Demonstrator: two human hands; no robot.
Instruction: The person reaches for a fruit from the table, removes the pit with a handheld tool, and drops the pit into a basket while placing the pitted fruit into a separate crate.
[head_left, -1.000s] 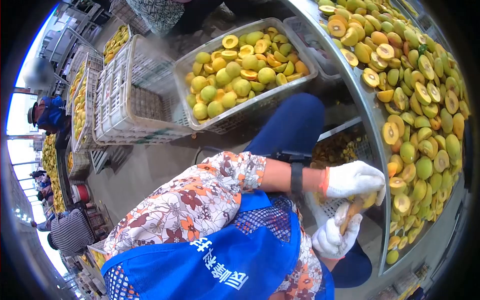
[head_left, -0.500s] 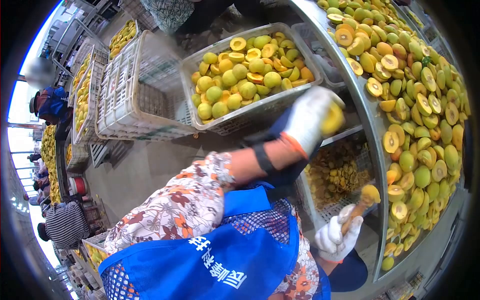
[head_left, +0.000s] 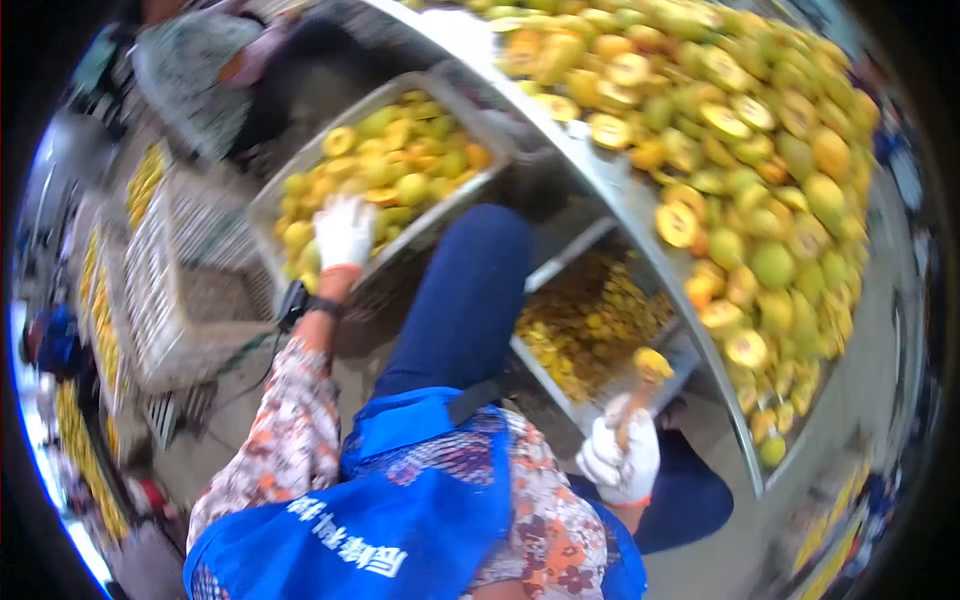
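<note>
My left hand [head_left: 343, 232], in a white glove, lies over the yellow fruit halves [head_left: 411, 188] in a pale plastic crate [head_left: 262, 222]. Its fingers look stretched out on the fruit, though blur softens them. My right hand [head_left: 620, 455], also gloved, is wrapped round the wooden handle of a pitting tool [head_left: 634, 405]. Yellow pulp covers the tool's upper end, so its tip is hidden. Below and beyond that hand sits a bin [head_left: 552, 388] with yellow-brown scraps [head_left: 590, 325] in it.
A metal-edged table [head_left: 610, 195] heaped with halved fruit [head_left: 770, 200] runs along the right. Stacked white crates [head_left: 160, 310] stand at the left. Another person [head_left: 195, 80] is at the upper left. My bent knee [head_left: 475, 260] sits between crate and bin.
My left hand has swung left from near the table with a yellow fruit piece and now rests in the crate. My right hand keeps the tool. The whole view has turned and shifted.
</note>
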